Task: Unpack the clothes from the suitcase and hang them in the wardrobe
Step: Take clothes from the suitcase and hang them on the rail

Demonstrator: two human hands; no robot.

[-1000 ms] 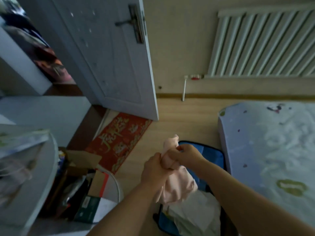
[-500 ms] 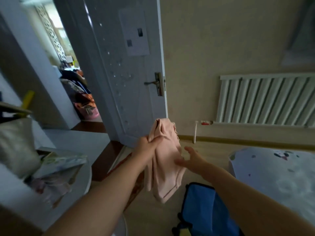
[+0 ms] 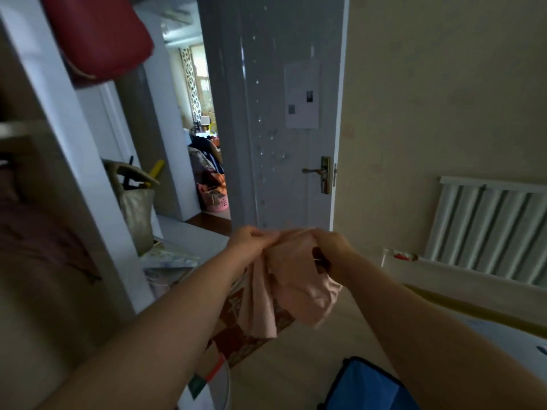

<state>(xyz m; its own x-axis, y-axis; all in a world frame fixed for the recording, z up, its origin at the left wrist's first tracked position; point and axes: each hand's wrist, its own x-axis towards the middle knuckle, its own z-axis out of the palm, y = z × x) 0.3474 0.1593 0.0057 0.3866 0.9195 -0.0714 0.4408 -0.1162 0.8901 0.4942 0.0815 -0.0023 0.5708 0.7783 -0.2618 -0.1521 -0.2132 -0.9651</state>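
Door (image 3: 278,119): white and swung open; its free edge stands just above the hands, and the doorway on its left is open into another room.
White upright panel (image 3: 80,179): runs floor to top on the left; its edge is close beside the left forearm.
Radiator (image 3: 491,229): white, ribbed, on the right wall, well apart from the hands.
Floor (image 3: 340,344): a bare strip of pale wood lies between the mat and the bed.
Bed (image 3: 518,335): its light corner shows at the right edge, past the right forearm.
Red mat (image 3: 233,335): lies at the foot of the door, under the hanging cloth.
Blue suitcase (image 3: 364,386): at the bottom edge, partly hidden by the right forearm.
Pink garment (image 3: 293,285): held in the air before the door's lower part, bunched at the top, its folds hanging free above the mat.
Left hand (image 3: 251,242): fingers curled, pinching the garment's top edge.
Right hand (image 3: 333,250): clenched round the garment's top, just beside the left.
Door handle (image 3: 318,171): brass lever, above the right hand.
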